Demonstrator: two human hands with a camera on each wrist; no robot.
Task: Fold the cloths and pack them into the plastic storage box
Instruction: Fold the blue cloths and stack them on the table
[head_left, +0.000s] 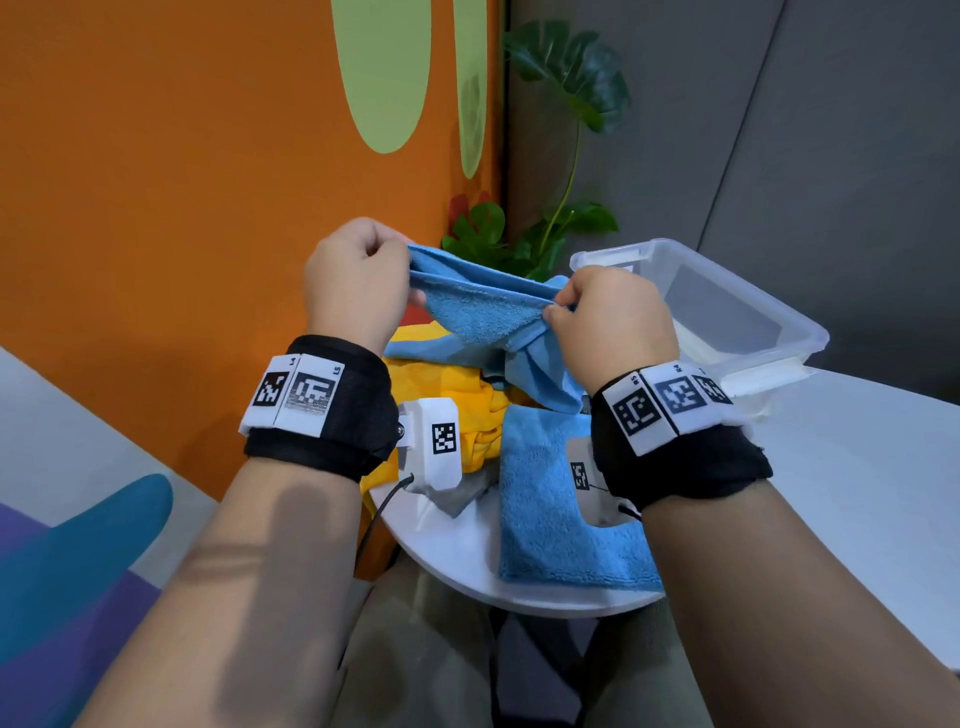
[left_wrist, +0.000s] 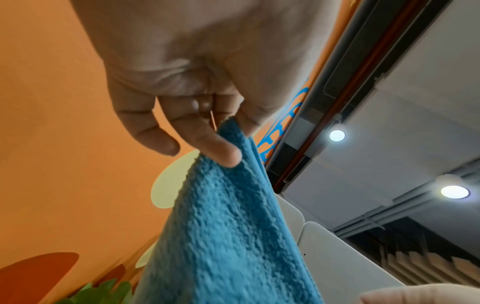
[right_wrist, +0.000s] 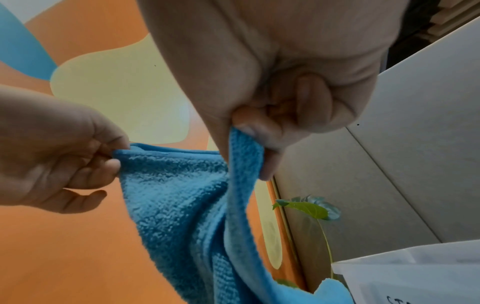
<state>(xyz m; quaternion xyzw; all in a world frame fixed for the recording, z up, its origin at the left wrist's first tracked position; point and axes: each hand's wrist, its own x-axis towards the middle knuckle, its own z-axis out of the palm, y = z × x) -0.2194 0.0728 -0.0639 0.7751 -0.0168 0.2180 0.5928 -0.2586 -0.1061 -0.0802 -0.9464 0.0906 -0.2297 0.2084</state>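
Note:
A blue cloth (head_left: 478, 312) hangs in the air between both hands, above the table. My left hand (head_left: 358, 275) pinches its left top corner; in the left wrist view the fingers (left_wrist: 221, 148) clamp the cloth (left_wrist: 228, 226). My right hand (head_left: 608, 312) pinches the right top edge, with thumb and fingers (right_wrist: 249, 127) closed on the cloth (right_wrist: 182, 195). A folded blue cloth (head_left: 550, 514) lies flat on the white table (head_left: 457, 556). A crumpled yellow cloth (head_left: 457, 395) lies behind it. The clear plastic storage box (head_left: 727, 306) stands open at the right rear.
An orange wall (head_left: 182, 182) is close on the left. A green leafy plant (head_left: 550, 228) stands behind the table next to the box. A grey partition (head_left: 779, 130) rises behind the box. A grey cloth corner (head_left: 467, 493) peeks out by the yellow cloth.

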